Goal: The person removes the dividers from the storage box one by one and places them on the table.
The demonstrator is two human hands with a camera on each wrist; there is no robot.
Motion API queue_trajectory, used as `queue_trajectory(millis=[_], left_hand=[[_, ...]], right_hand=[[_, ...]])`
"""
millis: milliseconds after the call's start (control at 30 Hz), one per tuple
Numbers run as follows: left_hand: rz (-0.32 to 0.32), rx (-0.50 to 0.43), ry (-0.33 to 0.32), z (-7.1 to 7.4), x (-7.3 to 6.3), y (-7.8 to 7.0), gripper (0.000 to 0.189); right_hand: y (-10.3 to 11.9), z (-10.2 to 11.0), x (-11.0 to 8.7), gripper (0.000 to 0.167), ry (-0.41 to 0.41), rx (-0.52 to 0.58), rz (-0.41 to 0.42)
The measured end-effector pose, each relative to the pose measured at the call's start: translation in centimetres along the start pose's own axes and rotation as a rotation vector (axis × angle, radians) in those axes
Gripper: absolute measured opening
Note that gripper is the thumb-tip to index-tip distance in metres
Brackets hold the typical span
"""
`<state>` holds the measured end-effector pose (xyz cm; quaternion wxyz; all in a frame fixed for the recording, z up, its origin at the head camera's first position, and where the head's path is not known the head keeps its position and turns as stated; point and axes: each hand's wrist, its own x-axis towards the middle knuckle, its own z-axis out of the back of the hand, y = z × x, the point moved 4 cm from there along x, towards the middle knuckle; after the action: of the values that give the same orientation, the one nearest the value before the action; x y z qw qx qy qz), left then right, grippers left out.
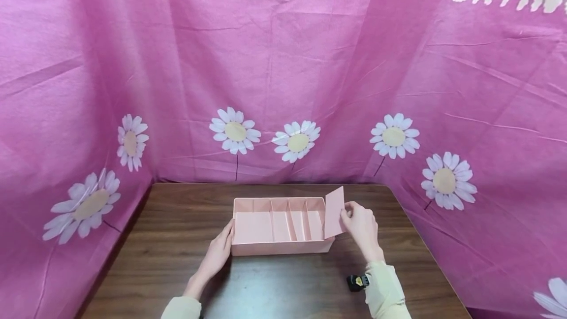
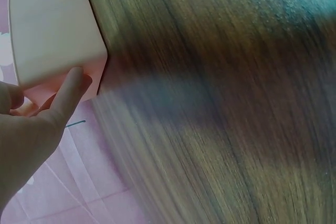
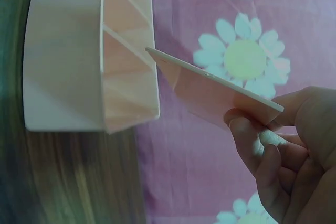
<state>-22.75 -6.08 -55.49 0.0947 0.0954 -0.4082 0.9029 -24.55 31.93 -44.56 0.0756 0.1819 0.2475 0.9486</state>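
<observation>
A pink plastic organizer box (image 1: 283, 248) stands on the table, its inside split into compartments by upright dividers (image 1: 280, 218). At its left end my left hand (image 1: 218, 249) rests against the outer wall; in the left wrist view, fingers (image 2: 71, 90) touch that wall near a corner. My right hand (image 1: 362, 225) pinches a flat pink divider panel (image 1: 334, 213) by its edge. The panel is tilted and held up beside the box's right end. In the right wrist view, the panel (image 3: 210, 90) hangs apart from the box, between thumb and fingers.
The box sits on a brown wood-grain table (image 1: 274, 289). A small black object (image 1: 356, 282) lies by the right sleeve (image 1: 386, 289). Pink cloth (image 1: 283, 73) with daisies hangs behind the table and along both sides.
</observation>
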Motion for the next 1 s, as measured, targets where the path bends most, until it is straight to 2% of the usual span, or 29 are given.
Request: queue_trajectory(millis=[333,533,733,1000], left_hand=[[0.012,-0.002,0.035,-0.4,-0.4,0.0,0.042],[0.015,-0.011,0.045,-0.6,-0.3,0.1,0.043],[0.062,-0.037,0.086,-0.5,-0.3,0.2,0.045],[0.012,-0.005,0.029,0.1,-0.3,-0.1,0.044]], right_hand=[[-5.1,1.0,-1.6,0.030,0.017,0.002,-0.107],[-7.7,1.2,-1.8,0.032,0.036,0.017,-0.173],[-10.1,-0.3,-1.9,0.032,0.079,0.029,-0.194],[-11.6,-2.6,-2.0,0.031,0.140,0.029,-0.217]])
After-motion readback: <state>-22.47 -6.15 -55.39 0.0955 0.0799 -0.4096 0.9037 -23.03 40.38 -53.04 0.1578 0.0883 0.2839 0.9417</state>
